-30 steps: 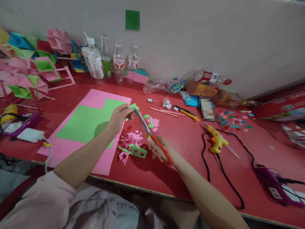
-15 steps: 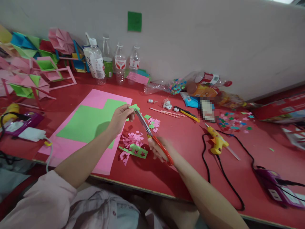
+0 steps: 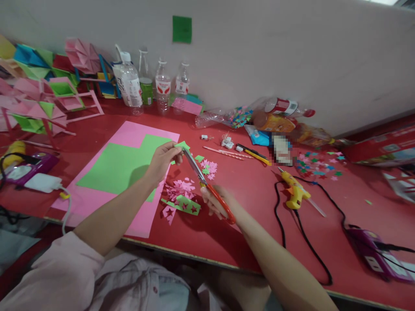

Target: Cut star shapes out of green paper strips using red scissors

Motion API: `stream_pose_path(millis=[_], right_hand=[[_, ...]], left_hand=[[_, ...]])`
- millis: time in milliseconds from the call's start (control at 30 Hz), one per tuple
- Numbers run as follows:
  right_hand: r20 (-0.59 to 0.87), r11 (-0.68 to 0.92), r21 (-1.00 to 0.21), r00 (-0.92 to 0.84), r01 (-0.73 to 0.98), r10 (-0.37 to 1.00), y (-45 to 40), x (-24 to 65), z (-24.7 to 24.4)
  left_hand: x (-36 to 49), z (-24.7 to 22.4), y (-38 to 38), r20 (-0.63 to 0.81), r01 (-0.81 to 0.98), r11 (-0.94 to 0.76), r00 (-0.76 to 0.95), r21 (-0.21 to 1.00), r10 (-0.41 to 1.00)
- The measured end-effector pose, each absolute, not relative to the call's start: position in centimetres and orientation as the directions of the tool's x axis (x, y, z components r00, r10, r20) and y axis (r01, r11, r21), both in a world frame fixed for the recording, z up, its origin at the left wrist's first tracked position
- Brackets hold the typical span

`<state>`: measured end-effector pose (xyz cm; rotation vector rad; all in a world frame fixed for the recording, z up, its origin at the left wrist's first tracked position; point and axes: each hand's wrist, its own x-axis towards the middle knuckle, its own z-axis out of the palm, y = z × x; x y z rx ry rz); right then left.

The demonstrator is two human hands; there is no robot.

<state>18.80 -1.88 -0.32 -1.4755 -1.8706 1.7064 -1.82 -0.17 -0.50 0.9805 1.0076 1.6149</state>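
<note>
My left hand (image 3: 164, 160) pinches a small piece of green paper (image 3: 182, 146) above the table. Scissors (image 3: 214, 194) with red-orange handles are gripped in my right hand (image 3: 217, 203), their blades pointing up and left to the green piece. Whether the blades are fully closed on it I cannot tell. Beneath my hands lie pink paper scraps (image 3: 180, 190), a green strip with star-shaped holes (image 3: 186, 205) and a small pile of pink stars (image 3: 210, 168). Left of them, a green sheet (image 3: 112, 166) rests on a larger pink sheet (image 3: 129, 129).
A yellow glue gun (image 3: 295, 190) with a black cord lies at right, near scattered paper stars (image 3: 319, 164). A yellow cutter (image 3: 256, 156) lies behind. Plastic bottles (image 3: 131, 86) stand along the wall. Folded paper models (image 3: 52, 90) crowd the left; purple power strips (image 3: 378, 255) sit at both sides.
Almost nothing differs. Both hands keep their places, with the scissors blades still at the green piece; the whole view has shifted very slightly.
</note>
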Motion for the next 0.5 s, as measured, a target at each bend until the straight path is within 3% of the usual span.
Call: stream_pose_path(millis=[233, 500], right_hand=[[-0.464, -0.177, -0.835, -0.493, 0.521, 0.736, -1.83, 18.88, -0.31], [-0.393, -0.154, -0.901, -0.611, 0.407, 0.687, -1.42, 19.66, -0.98]], left_hand=[[-2.10, -0.42, -0.14, 0.209, -0.219, -0.269, -0.262, 0.938, 0.942], [-1.53, -0.34, -0.75, 0.210, -0.177, -0.243, -0.186, 0.954, 0.960]])
